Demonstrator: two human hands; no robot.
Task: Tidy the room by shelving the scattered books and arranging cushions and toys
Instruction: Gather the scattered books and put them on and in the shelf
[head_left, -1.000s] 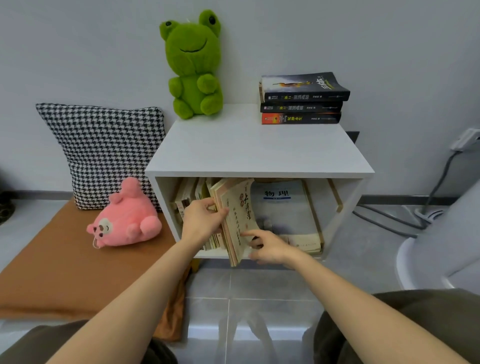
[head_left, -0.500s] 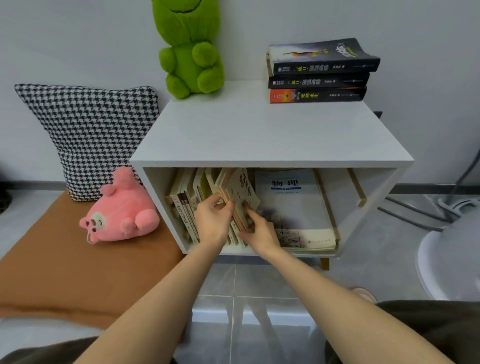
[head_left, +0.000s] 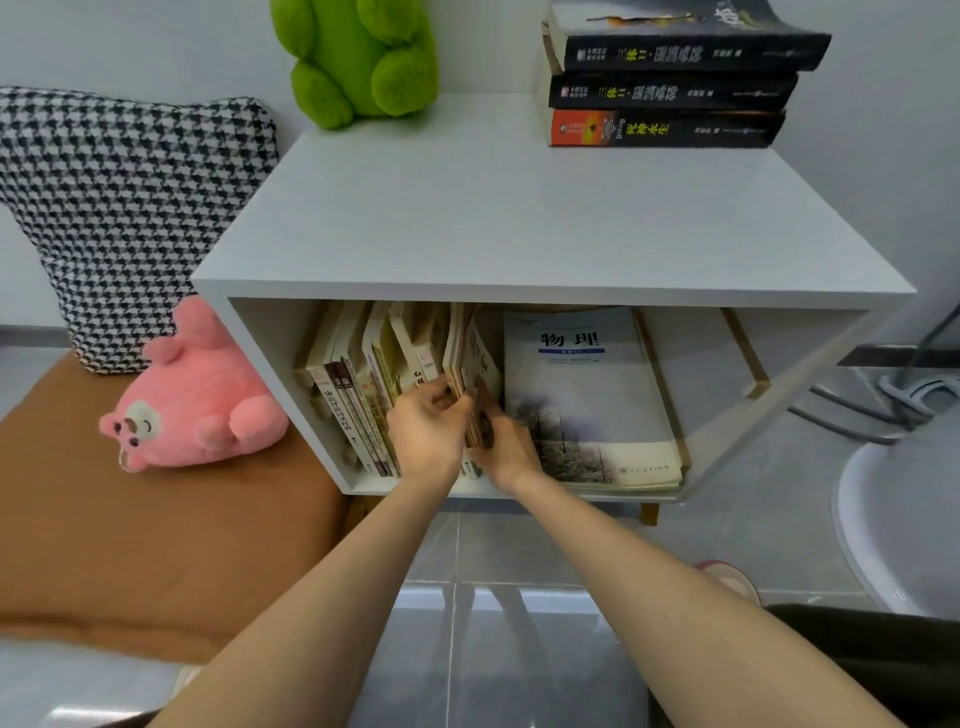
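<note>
Head view, left hand (head_left: 427, 432) and right hand (head_left: 508, 451) both gripping tan book (head_left: 481, 362) in shelf (head_left: 519, 223), beside textbook (head_left: 584, 400) titled 物理

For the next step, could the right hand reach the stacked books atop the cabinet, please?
Probably yes: nothing blocks the stacked books, though the right hand first must release the thin book.

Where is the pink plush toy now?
Head view, left side: the pink plush toy lies on the brown mat, right beside the white cabinet and in front of the houndstooth cushion.
</note>
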